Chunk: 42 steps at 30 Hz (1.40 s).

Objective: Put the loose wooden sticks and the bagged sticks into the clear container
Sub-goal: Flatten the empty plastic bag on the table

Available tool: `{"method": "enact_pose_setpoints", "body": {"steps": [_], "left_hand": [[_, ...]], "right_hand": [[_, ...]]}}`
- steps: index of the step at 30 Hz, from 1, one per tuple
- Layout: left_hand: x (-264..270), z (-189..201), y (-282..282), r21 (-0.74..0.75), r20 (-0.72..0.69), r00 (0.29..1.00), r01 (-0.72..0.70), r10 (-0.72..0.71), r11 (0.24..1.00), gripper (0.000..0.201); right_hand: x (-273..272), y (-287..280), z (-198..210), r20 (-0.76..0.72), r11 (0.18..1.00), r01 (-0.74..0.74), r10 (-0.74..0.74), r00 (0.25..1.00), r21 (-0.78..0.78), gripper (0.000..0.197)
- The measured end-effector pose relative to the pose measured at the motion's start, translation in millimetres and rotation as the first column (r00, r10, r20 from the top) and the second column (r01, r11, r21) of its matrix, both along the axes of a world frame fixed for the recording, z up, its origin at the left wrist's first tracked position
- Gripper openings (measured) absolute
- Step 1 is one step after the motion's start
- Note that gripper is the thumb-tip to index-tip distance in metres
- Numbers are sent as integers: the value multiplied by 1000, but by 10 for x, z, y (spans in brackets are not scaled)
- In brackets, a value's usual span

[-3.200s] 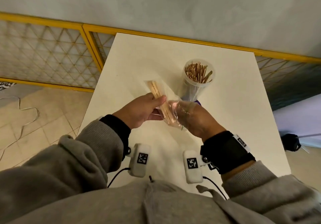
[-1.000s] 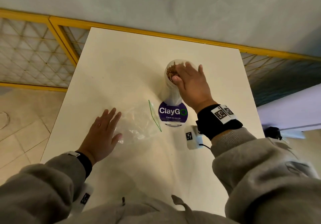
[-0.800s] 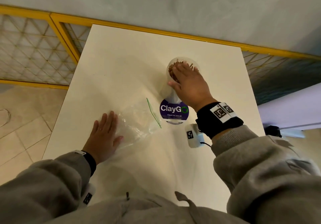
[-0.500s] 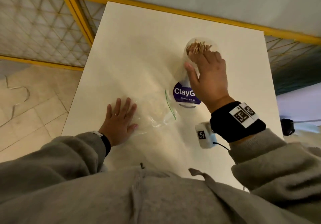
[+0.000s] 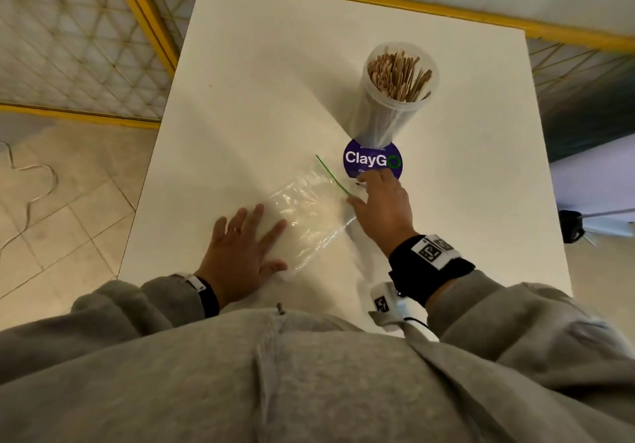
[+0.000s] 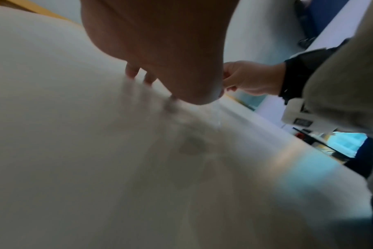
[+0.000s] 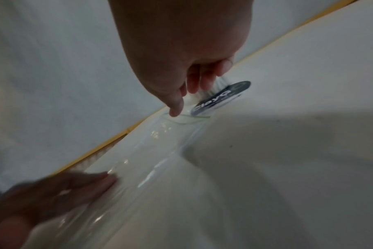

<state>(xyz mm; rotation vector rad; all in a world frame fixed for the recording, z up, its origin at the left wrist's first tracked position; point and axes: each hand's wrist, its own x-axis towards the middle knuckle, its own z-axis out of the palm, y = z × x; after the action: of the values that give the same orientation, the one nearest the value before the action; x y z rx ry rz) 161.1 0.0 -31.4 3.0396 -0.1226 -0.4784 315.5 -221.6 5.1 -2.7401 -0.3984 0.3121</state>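
Observation:
A tall clear container point(image 5: 388, 116) stands upright at the back right of the white table point(image 5: 257, 81), packed with wooden sticks point(image 5: 398, 74). A clear zip bag point(image 5: 309, 212) with a green strip at its mouth lies flat and looks empty. My left hand point(image 5: 240, 246) lies flat with spread fingers, pressing the bag's near end. My right hand point(image 5: 378, 198) hovers at the bag's mouth with fingers loosely extended, and its thumb point(image 7: 175, 109) touches the green edge point(image 7: 194, 118). The left wrist view shows my left hand point(image 6: 151, 50) against the table and my right hand point(image 6: 251, 79) beyond it.
A round purple ClayGo sticker point(image 5: 372, 162) lies on the table at the container's base, just beyond my right fingertips. A yellow-framed mesh railing point(image 5: 147, 30) runs behind and to the left. A cable point(image 5: 31, 184) lies on the tiled floor at the left.
My right hand left the container's top and came down toward me to the bag's mouth. The left hand stayed flat on the bag. The sticks earlier held in the bag are no longer in it.

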Motion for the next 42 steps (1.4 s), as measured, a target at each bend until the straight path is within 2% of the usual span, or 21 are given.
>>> {"method": "enact_pose_setpoints", "body": {"steps": [3,6,8,10,12,15,20,25,27,33,38,42], "left_hand": [[54,151,-75,17,106,987,118,-119,993,69],[183,225,-131,12,186,958,219,-217,976,56],[374,262,-204,-11,164,963,216,-212,976,54],[604,276,-308,-51,89,988,131,-126,990,59],[784,234,-382,-53,22,999,39,-38,998,65],[922,141,-402,-63,-25,1000,-14,13,998,68],[963,129,-420,-40,-47,999,-13,11,999,69],[995,176,-380,53,-31,999,9,-8,999,70],[977,180,-361,62,-24,999,-31,32,998,72],[823,108,-282,54,-12,985,-168,169,984,86],[790,107,-253,102,-9,977,-213,215,972,96],[798,129,-231,39,-45,959,-280,281,959,102]], "right_hand": [[-159,86,-53,3,974,-178,181,984,-142,55],[-223,166,-76,-81,936,-262,250,965,-236,50],[-224,194,-56,-107,916,-307,289,951,-259,56],[-224,208,-35,-116,898,-331,310,944,-291,63],[-228,215,-36,-124,895,-326,302,945,-305,63],[-238,225,-55,-128,898,-312,286,950,-310,62],[-232,242,-61,-134,906,-288,258,957,-310,58],[-222,282,-38,-136,914,-252,219,966,-319,52],[-243,254,-44,-130,922,-219,186,974,-321,50],[-289,56,-84,-113,944,-56,20,993,-326,62],[-334,1,-107,-75,937,-32,6,997,-348,68],[-368,-85,-108,-48,938,33,-52,997,-344,72]]}}
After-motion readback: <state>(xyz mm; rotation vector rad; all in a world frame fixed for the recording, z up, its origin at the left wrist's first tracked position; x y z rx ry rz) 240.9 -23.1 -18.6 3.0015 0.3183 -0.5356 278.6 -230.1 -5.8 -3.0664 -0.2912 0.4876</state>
